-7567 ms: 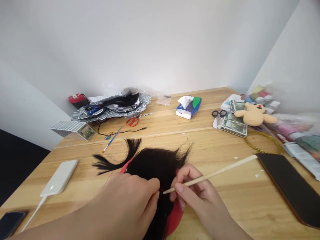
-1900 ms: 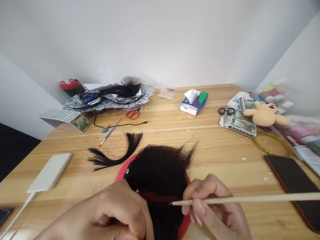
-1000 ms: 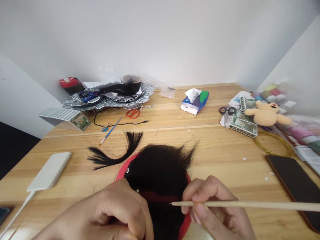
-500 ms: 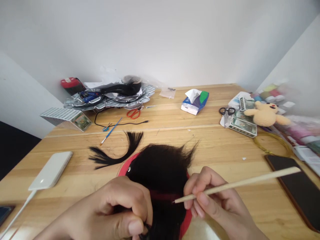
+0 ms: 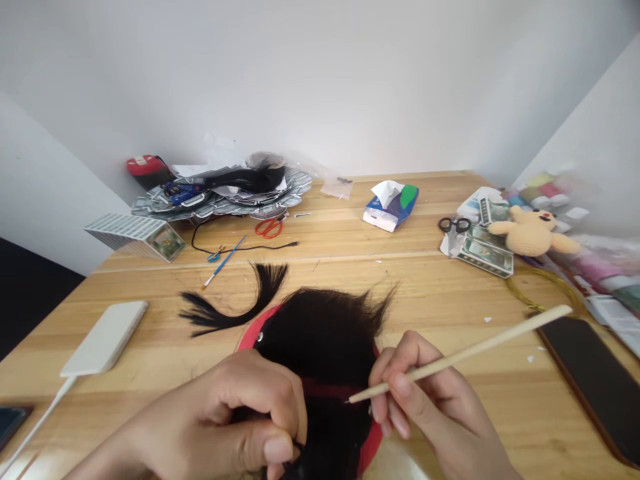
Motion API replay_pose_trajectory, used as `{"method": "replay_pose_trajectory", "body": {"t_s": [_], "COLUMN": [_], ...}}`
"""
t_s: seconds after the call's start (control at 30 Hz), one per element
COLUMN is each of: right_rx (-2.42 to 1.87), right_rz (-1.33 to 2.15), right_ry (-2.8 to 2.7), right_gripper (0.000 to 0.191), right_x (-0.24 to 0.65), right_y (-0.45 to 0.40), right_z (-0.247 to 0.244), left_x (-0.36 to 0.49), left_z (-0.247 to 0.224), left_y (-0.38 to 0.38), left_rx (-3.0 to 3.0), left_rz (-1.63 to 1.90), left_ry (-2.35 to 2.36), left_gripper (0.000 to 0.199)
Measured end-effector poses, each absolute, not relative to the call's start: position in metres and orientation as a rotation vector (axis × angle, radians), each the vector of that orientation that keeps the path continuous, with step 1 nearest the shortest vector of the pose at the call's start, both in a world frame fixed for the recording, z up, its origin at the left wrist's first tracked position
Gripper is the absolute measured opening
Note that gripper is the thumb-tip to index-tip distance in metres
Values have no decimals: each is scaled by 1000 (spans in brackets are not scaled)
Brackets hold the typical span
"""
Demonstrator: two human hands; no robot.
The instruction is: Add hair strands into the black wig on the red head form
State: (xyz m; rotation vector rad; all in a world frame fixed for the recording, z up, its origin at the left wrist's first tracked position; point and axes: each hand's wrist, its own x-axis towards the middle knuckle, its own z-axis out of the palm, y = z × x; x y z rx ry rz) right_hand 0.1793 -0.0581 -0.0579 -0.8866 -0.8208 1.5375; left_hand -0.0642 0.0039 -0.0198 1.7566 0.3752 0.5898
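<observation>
Hair: coarse black hair point(image 5: 325, 340) in a rounded mass with spiky tufts at its far edge, fixed on a smooth red rounded base point(image 5: 373, 447), which lies on the table near the person, between the hands.
Band: a narrow red strip point(image 5: 330, 390) shows across the parted hair, just above the fingers of the right hand.
Left hand: the left hand point(image 5: 235, 413) is curled into a tight grip, fingers and thumb pressed together on a lock of the hair at the near edge.
Right hand: the right hand point(image 5: 430, 393) pinches a thin, smooth bamboo stick point(image 5: 450, 357) between thumb and fingers, its pointed tip touching the hair at the red strip.
Change: the stick now tilts up to the right, where it lay nearly level two frames back; the left thumb now shows beside the pinched lock.
Table: the pale, grained wooden table point(image 5: 450, 293) carries a curved loose lock of black hair point(image 5: 225, 313) just beside the mass.
Container: a blue and green tissue box point(image 5: 390, 210), with white tissue puffing from its slot, stands at the far side.
</observation>
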Motion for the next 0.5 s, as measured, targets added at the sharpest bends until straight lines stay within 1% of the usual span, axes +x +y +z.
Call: {"method": "replay_pose_trajectory", "body": {"t_s": [0.27, 0.5], "right_rx": [-985, -1077], "right_rz": [1509, 1487], "right_ry": [-802, -799], "right_gripper": [40, 45], "right_x": [174, 171], "right_y": [-59, -60], "right_z": [-48, -44], "left_x": [-63, -60], "left_z": [-16, -14], "left_y": [4, 5], "left_rx": [1767, 1792], "left_rz": [560, 535], "left_ry": [357, 367], "left_gripper": [44, 48]}}
